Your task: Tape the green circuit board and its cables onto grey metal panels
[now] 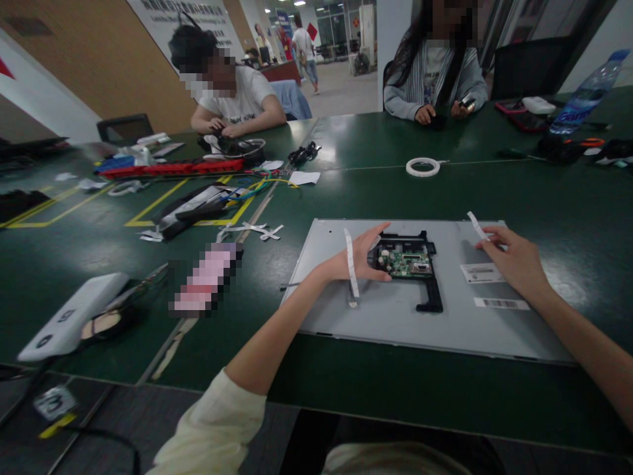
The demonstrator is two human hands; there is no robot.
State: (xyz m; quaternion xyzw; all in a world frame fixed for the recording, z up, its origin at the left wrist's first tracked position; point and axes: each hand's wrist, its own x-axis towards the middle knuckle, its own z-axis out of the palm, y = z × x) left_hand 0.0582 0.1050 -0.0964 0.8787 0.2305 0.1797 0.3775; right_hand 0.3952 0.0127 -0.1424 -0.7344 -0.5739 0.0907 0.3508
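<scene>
A grey metal panel [336,323] lies flat on the green table, with a black plastic bracket [432,290] and a green circuit board [408,262] on it. My left hand [363,257] spans the left part of the bracket, thumb at the near edge and fingers at the far edge, gripping it. A white tape strip [351,260] crosses the back of this hand; its lower end hangs by the panel. Over the panel's right side, my right hand [517,257] pinches another short white strip [476,225] between thumb and fingers. Below it are a white label [479,273] and barcode sticker [502,303].
A tape roll [422,167] lies beyond the panel. To the left are a phone [205,280], a white power bank [74,316], scraps of tape [264,231] and cables. Two people sit across the table; a water bottle [588,95] stands at far right.
</scene>
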